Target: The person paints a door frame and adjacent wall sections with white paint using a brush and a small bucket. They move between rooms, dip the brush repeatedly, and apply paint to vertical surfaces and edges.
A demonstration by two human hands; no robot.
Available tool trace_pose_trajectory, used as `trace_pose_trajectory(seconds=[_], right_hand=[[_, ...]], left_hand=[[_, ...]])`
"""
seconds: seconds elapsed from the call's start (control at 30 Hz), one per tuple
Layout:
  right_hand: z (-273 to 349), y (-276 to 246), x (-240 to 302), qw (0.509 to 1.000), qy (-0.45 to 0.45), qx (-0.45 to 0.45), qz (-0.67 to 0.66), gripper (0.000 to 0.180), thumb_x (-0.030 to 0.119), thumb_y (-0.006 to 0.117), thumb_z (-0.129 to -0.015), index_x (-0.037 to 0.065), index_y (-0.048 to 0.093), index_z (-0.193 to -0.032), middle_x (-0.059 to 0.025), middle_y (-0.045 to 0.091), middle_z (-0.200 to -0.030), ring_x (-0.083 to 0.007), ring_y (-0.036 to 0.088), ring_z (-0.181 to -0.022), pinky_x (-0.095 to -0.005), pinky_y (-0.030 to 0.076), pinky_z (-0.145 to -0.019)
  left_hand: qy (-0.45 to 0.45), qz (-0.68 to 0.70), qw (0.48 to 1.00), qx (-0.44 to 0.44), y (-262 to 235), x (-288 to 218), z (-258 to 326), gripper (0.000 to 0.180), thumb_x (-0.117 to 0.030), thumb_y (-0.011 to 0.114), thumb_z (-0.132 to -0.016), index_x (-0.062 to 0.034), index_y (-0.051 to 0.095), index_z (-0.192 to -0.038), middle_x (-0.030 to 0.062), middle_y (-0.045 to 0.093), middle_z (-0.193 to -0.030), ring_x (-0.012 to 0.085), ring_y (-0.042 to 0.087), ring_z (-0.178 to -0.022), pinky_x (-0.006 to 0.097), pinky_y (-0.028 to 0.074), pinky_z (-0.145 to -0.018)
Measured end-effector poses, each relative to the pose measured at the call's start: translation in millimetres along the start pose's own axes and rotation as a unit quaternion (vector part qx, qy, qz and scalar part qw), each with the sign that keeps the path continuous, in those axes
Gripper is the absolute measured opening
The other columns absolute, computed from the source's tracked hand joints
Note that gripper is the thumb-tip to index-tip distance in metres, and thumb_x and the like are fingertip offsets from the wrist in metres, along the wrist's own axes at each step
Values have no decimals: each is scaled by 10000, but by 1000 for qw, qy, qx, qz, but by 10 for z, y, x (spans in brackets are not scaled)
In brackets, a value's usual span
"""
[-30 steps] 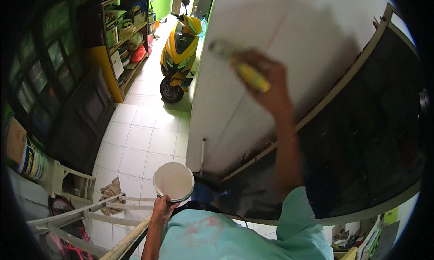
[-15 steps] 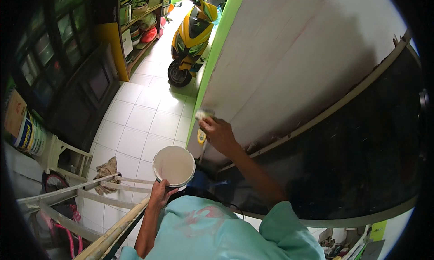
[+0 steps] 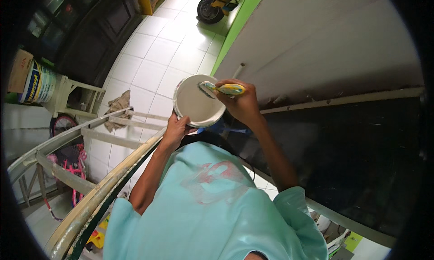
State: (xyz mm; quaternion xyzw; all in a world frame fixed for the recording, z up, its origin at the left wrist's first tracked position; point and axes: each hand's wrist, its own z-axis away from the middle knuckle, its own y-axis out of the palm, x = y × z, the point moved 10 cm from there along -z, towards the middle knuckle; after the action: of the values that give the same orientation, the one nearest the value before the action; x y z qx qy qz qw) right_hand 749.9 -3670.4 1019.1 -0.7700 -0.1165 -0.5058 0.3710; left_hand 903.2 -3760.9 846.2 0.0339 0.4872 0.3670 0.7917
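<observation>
My left hand (image 3: 177,128) is closed on the near rim of a round white bucket (image 3: 186,108), whose inside is coated white. My right hand (image 3: 240,104) grips a paintbrush (image 3: 231,89) by its yellow and green handle. The brush's bristle end, smeared white, is over the bucket's mouth at its right side; whether it touches the inner wall I cannot tell. Beyond my right hand stands a whitish wall (image 3: 316,47) with a green edge (image 3: 242,22).
A ladder (image 3: 113,144) stands at my left. A dark panel (image 3: 325,147) with a pale ledge runs along my right. On the tiled floor (image 3: 153,61) lie a crumpled brown cloth (image 3: 120,109) and, further off, a yellow motorbike (image 3: 217,4). A stool (image 3: 74,95) bears a paint tub (image 3: 40,85).
My right hand has moved back from the wall's edge, bringing the paintbrush over the bucket. The view has tilted down, so the bucket appears higher and the motorbike is mostly cut off.
</observation>
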Motion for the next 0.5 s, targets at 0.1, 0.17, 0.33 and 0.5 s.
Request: trace_pose_trajectory(seconds=[0.1,0.17,0.33,0.5], right_hand=[[-10,316,-242,995,-1,39,92,177,78,720,-729,28,682,-895,-121,680,-809,-193,664,-710,-295,515,-652],[-40,510,-474,989,17,47,139,174,87,708,-723,46,686,-891,-152,669,-820,-268,669,-735,-332,518,-671],[-70,755,-807,989,28,43,137,211,78,689,-715,60,694,-925,-178,664,-865,-324,655,-804,-380,520,-728],[53,975,-1163,984,73,75,143,296,49,655,-704,87,688,-996,-194,658,-879,-356,647,-825,-425,521,-735]], left_hand=[[-2,4,1000,-5,120,-73,49,450,-114,485,-907,-9,288,-1298,182,546,-1097,243,655,-837,302,605,-632],[-3,4,1000,-2,111,-19,21,448,-95,483,-902,-15,287,-1297,172,548,-1087,233,659,-797,292,605,-607],[-13,-14,1000,2,146,36,-12,515,-59,467,-898,-98,248,-1362,133,516,-1164,208,622,-918,316,601,-665],[-43,-28,999,11,143,135,-41,541,-55,459,-908,-143,239,-1394,107,490,-1223,201,601,-987,343,598,-700]])
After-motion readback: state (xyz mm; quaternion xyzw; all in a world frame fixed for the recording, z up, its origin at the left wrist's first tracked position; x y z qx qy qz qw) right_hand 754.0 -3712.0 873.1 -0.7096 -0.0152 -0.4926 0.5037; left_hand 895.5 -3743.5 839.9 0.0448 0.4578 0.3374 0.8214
